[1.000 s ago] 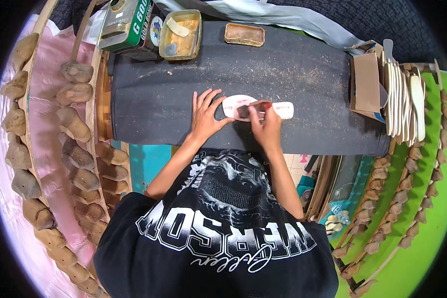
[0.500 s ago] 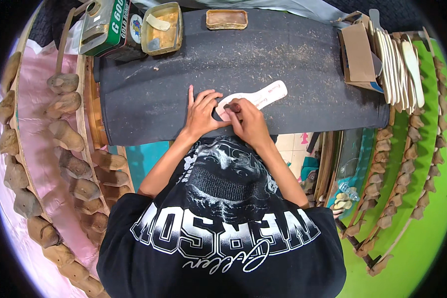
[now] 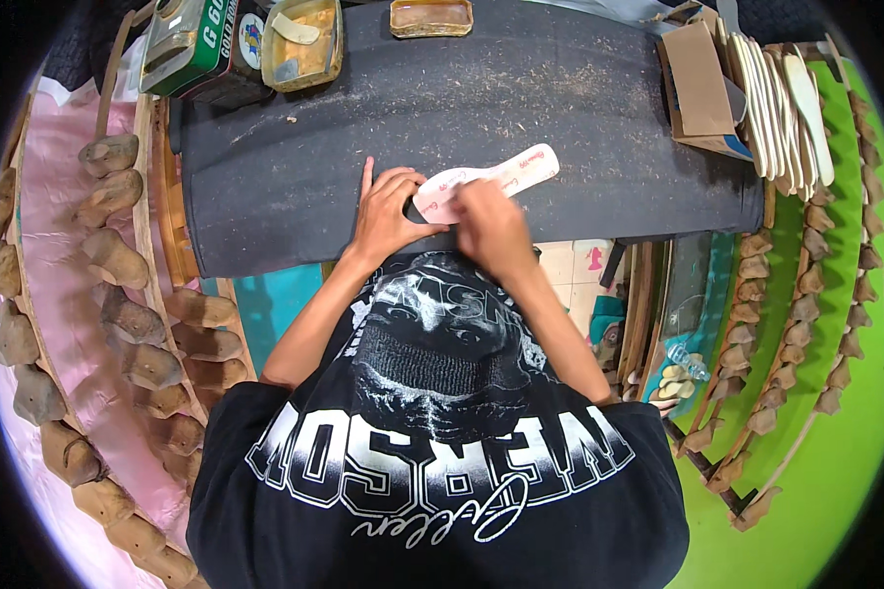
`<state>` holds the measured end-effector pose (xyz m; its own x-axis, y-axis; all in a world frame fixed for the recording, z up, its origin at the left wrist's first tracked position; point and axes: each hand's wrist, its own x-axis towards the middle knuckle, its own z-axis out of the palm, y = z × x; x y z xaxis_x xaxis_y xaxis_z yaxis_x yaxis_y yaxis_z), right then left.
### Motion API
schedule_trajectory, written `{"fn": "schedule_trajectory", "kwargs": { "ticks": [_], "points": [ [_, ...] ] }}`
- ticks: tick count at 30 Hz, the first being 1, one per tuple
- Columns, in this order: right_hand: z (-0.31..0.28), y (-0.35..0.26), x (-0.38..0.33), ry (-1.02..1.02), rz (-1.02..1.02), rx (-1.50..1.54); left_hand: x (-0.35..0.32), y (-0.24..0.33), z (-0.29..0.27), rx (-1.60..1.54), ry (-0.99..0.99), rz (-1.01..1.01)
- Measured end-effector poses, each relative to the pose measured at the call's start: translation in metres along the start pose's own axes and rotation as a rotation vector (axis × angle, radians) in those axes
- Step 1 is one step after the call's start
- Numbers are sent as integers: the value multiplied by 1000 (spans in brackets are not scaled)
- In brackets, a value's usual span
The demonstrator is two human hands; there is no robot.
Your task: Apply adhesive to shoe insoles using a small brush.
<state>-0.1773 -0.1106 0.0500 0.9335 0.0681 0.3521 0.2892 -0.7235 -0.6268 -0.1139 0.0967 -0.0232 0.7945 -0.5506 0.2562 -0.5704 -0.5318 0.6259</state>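
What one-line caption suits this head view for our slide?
Both hands, left hand and right hand, press a pale shoe insole on a dusty black workbench.

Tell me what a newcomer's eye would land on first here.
First, the two hands at the middle of the dark work mat: the left hand lies flat beside a pale shoe insole, the right hand on its near end. Next, rows of brown shoe lasts line the left racks.

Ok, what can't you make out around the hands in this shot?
Head view only:
- Near end of the insole: covered by both hands.
- Right hand: motion-blurred, so any tool in it is unreadable.
- Left hand: palm down, underside hidden.
- Insole stack: bent by the fisheye rim, count unclear.
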Motion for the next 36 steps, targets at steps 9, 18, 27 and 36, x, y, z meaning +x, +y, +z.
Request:
{"fn": "schedule_trajectory", "kwargs": {
  "ticks": [9,18,27,36],
  "points": [
    [-57,74,-4,290,415,40,-1,0,1,-55,40,-53],
    [-3,-14,-27,-44,-21,46,-1,-2,6,-41,51,-46],
    [-66,92,-35,516,504,123,0,-2,3,-40,35,-38],
    [-3,-7,-33,13,53,-26,2,-2,3,-30,33,-16]
  ]
}}
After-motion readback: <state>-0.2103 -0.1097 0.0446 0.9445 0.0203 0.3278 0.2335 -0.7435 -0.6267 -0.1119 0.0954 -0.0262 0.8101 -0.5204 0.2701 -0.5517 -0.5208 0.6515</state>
